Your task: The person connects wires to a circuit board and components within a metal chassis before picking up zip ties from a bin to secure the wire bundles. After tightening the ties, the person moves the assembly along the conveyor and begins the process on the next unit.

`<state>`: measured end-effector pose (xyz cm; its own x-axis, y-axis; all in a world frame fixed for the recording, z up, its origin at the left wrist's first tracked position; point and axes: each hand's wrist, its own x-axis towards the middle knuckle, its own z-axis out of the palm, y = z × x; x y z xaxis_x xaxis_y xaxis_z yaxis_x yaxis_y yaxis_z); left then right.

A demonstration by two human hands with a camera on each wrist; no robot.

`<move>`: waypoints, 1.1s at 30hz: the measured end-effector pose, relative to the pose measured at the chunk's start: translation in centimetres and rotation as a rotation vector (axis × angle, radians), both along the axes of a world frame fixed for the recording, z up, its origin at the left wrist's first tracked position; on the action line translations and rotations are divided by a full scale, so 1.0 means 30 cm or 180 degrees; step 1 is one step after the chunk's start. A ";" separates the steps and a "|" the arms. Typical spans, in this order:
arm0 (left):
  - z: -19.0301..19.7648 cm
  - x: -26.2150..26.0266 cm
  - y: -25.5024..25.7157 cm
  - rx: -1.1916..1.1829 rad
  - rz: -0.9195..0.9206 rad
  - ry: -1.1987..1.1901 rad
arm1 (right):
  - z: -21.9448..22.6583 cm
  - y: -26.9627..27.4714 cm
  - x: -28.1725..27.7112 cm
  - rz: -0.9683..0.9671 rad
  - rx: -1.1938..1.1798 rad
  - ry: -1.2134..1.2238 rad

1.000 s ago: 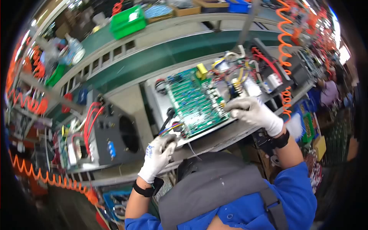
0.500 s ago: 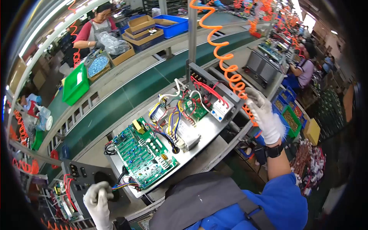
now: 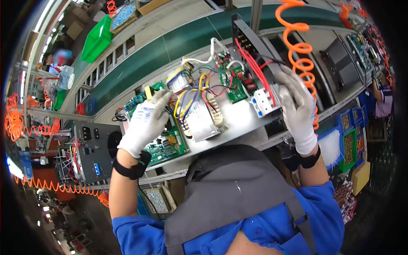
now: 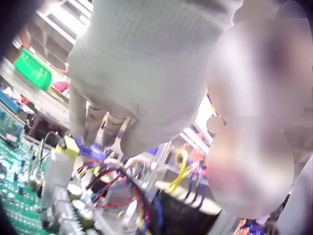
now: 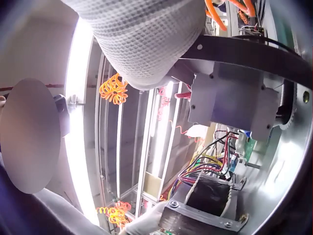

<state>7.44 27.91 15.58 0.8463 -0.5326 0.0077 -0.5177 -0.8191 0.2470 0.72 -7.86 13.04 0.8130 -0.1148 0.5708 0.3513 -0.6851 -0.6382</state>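
A metal chassis plate point(image 3: 242, 121) carries a green circuit board point(image 3: 163, 148), a silver-wrapped transformer point(image 3: 199, 121) with coloured wires, a white breaker point(image 3: 264, 103) and an upright dark panel point(image 3: 248, 36) with red cables. My gloved left hand point(image 3: 146, 123) is over the board, its fingers extended toward the wires and a yellow part point(image 4: 71, 147). At the chassis's right end is my gloved right hand point(image 3: 299, 108). Its fingers are fairly straight and overlap the end of the dark panel, beside the breaker. In the right wrist view the glove point(image 5: 151, 44) comes right up to that panel's edge.
Another dark unit with a round opening point(image 3: 91, 148) stands at left, a further one point(image 3: 340, 63) at right. An orange coiled hose point(image 3: 297, 42) hangs behind my right hand. A green belt point(image 3: 165, 46) runs along the back. Part bins point(image 3: 348, 148) stand at lower right.
The left hand has left the wires at the board's lower-left corner and is now over the board. The right hand has come from the orange hose to the panel's end. The head view has turned.
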 end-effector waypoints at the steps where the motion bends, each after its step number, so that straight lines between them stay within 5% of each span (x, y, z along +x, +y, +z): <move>1: 0.026 0.002 -0.010 -0.0082 0.0147 0.0228 | -0.001 0.004 0.001 -0.0020 0.0073 -0.0038; 7: 0.154 -0.079 0.098 -0.0839 0.0974 -0.0305 | -0.003 0.025 -0.030 0.0053 0.0750 0.0247; 12: 0.125 -0.216 0.301 -0.1942 0.2071 0.0347 | -0.002 0.034 -0.032 -0.0191 0.0591 0.0295; 16: 0.039 -0.315 0.445 -0.1927 0.2103 0.0500 | 0.013 0.053 -0.059 -0.0175 0.1139 0.0497; 23: 0.053 -0.370 0.467 -0.1876 0.1931 0.0303 | 0.055 0.043 -0.120 -0.0627 0.0754 0.0684; 26: 0.059 -0.375 0.383 -0.1537 0.0991 -0.0261 | 0.046 0.041 -0.068 -0.0634 -0.0042 0.0524; 29: 0.044 -0.373 0.328 -0.1298 0.0715 -0.0528 | 0.025 0.034 -0.061 -0.0564 0.0345 0.0635; 31: -0.002 -0.387 0.349 -0.1278 0.0800 -0.0515 | 0.018 0.036 -0.072 -0.0497 0.0548 0.0658; 33: -0.044 -0.407 0.359 -0.0821 0.1400 -0.1535 | 0.012 0.033 -0.076 -0.0519 0.0550 0.0666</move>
<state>-4.76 38.69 14.27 0.8532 -0.0723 0.5166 -0.2525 -0.9238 0.2877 -1.55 -6.86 13.40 0.8737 -0.3340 0.3536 0.0944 -0.5967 -0.7969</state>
